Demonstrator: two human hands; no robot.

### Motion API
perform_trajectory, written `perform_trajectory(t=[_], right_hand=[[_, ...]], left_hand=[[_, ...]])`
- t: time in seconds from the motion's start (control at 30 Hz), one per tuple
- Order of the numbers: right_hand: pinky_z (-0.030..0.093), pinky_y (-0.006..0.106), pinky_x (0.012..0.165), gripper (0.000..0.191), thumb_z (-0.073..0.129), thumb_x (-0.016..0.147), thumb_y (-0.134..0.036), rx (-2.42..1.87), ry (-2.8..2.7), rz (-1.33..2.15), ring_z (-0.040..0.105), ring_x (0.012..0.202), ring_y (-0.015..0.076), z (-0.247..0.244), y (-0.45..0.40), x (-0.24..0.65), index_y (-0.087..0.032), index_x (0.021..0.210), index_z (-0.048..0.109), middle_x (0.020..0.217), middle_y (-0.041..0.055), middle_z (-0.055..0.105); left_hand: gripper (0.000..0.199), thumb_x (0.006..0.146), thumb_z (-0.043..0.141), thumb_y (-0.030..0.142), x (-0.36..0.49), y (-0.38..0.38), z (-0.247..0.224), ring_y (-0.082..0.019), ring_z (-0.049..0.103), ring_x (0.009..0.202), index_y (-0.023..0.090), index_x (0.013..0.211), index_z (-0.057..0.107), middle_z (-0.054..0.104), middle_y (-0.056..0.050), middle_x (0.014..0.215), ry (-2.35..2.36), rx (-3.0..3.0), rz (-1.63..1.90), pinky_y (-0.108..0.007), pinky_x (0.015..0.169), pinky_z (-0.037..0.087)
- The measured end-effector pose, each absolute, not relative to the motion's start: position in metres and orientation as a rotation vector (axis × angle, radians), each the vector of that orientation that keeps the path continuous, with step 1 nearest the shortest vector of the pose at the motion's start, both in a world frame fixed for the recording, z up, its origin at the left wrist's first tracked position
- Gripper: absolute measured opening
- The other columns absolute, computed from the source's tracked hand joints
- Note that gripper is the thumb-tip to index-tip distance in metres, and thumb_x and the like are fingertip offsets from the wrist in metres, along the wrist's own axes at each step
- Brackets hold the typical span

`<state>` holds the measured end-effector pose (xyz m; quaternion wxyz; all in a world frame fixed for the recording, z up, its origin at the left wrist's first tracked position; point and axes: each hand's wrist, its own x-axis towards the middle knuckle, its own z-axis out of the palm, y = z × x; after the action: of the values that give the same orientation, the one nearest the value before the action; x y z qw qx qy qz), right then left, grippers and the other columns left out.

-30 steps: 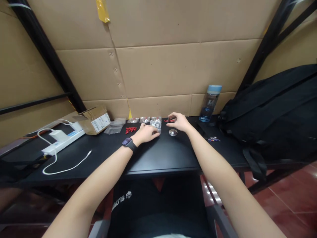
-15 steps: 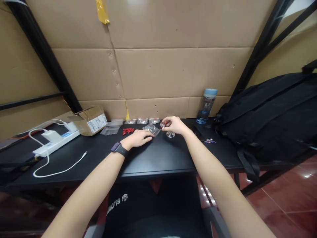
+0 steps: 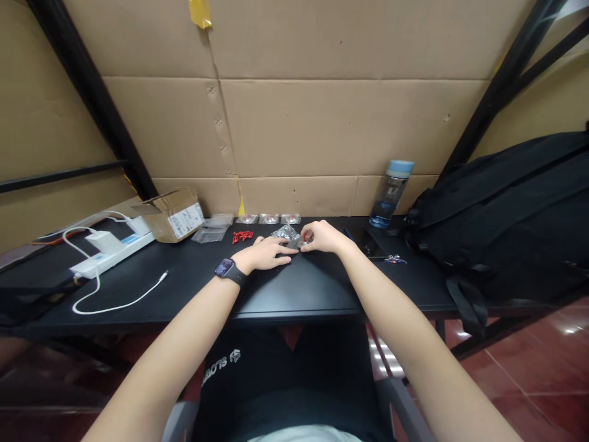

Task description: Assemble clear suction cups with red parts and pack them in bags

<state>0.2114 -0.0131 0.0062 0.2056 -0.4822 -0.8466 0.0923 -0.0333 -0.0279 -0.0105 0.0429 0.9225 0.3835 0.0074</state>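
Red-and-clear piece (image 3: 305,237) sits in the right grip's (image 3: 324,236) fingertips.

Flat black tabletop (image 3: 294,288): smooth, semi-matt, soft sheen. Square clear bag (image 3: 286,232): thin crinkled plastic, glossy glints. Open brown box (image 3: 171,215): matt cardboard, glossy tape. Blue-capped cylindrical bottle (image 3: 386,199): clear glossy body. Slumped black backpack (image 3: 510,215): matt cloth.

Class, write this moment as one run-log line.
left hand: at plastic bag | right hand: holding small shiny item | behind: three packets in a row
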Motion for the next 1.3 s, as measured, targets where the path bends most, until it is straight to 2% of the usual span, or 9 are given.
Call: perform_trajectory(t=[0.23, 0.47, 0.57, 0.73, 0.83, 0.97, 1.1, 1.3], right_hand=[[0.046, 0.025, 0.063, 0.032, 0.092, 0.062, -0.033, -1.367, -2.408, 0.209, 0.07, 0.075, 0.0205, 0.004, -0.018, 0.202, -0.023, 0.088, 0.076, 0.08, 0.001, 0.074], [0.045, 0.025, 0.063, 0.035, 0.094, 0.062, -0.034, -1.4, -2.37, 0.177, 0.07, 0.077, 0.0208, -0.005, -0.014, 0.196, -0.023, 0.087, 0.073, 0.081, 0.0021, 0.075], [0.048, 0.025, 0.066, 0.035, 0.094, 0.061, -0.034, -1.362, -2.36, 0.247, 0.071, 0.077, 0.0205, -0.004, -0.013, 0.197, -0.021, 0.085, 0.073, 0.08, 0.0018, 0.075], [0.051, 0.024, 0.071, 0.028, 0.089, 0.064, -0.017, -1.217, -2.352, 0.478, 0.072, 0.076, 0.0174, -0.002, -0.01, 0.203, -0.019, 0.089, 0.075, 0.085, 0.0007, 0.077], [0.051, 0.023, 0.07, 0.025, 0.082, 0.068, -0.01, -1.2, -2.337, 0.555, 0.071, 0.073, 0.0157, -0.004, -0.009, 0.202, -0.018, 0.09, 0.075, 0.086, 0.0004, 0.077], [0.047, 0.023, 0.068, 0.023, 0.085, 0.07, -0.018, -1.243, -2.341, 0.36, 0.067, 0.073, 0.0146, -0.009, -0.007, 0.197, -0.019, 0.09, 0.074, 0.085, -0.0003, 0.074], [0.041, 0.024, 0.066, 0.026, 0.088, 0.07, -0.028, -1.4, -2.262, 0.101, 0.065, 0.081, 0.0169, -0.014, -0.005, 0.192, -0.024, 0.089, 0.071, 0.09, -0.0006, 0.072], [0.04, 0.026, 0.065, 0.028, 0.085, 0.075, -0.033, -1.473, -2.176, -0.002, 0.063, 0.088, 0.0203, -0.02, -0.005, 0.183, -0.026, 0.095, 0.067, 0.096, 0.0019, 0.071]], left_hand=[[0.046, 0.099, 0.048, 0.056, -0.037, -0.026, -0.009, -0.039, 0.034, 0.149, 0.054, 0.145, 0.05, 0.035, -0.004, 0.166, 1.155, 2.797, -0.013, -0.067, 0.111, 0.03], [0.046, 0.098, 0.054, 0.049, -0.047, -0.019, -0.01, -0.034, 0.037, 0.149, 0.053, 0.143, 0.054, 0.036, 0.004, 0.166, 1.055, 2.789, 0.004, -0.054, 0.117, 0.034], [0.044, 0.099, 0.051, 0.047, -0.048, -0.018, -0.011, -0.034, 0.039, 0.148, 0.053, 0.143, 0.054, 0.037, 0.004, 0.165, 1.068, 2.782, -0.015, -0.054, 0.116, 0.035], [0.044, 0.099, 0.054, 0.046, -0.048, -0.018, -0.011, -0.035, 0.038, 0.148, 0.05, 0.142, 0.056, 0.036, 0.002, 0.166, 1.058, 2.773, 0.0, -0.056, 0.116, 0.034], [0.043, 0.099, 0.054, 0.042, -0.048, -0.019, -0.01, -0.032, 0.039, 0.148, 0.049, 0.141, 0.058, 0.036, 0.004, 0.165, 1.012, 2.772, 0.031, -0.053, 0.117, 0.035], [0.043, 0.1, 0.052, 0.035, -0.048, -0.021, -0.008, -0.027, 0.042, 0.147, 0.05, 0.14, 0.059, 0.036, 0.009, 0.165, 0.987, 2.754, 0.05, -0.046, 0.119, 0.035], [0.043, 0.098, 0.054, 0.033, -0.048, -0.02, -0.009, -0.027, 0.043, 0.147, 0.049, 0.137, 0.062, 0.033, 0.01, 0.166, 0.995, 2.75, 0.084, -0.044, 0.12, 0.035], [0.044, 0.097, 0.054, 0.029, -0.05, -0.018, -0.01, -0.027, 0.04, 0.149, 0.047, 0.136, 0.064, 0.028, 0.011, 0.168, 0.958, 2.79, 0.103, -0.041, 0.119, 0.037]])
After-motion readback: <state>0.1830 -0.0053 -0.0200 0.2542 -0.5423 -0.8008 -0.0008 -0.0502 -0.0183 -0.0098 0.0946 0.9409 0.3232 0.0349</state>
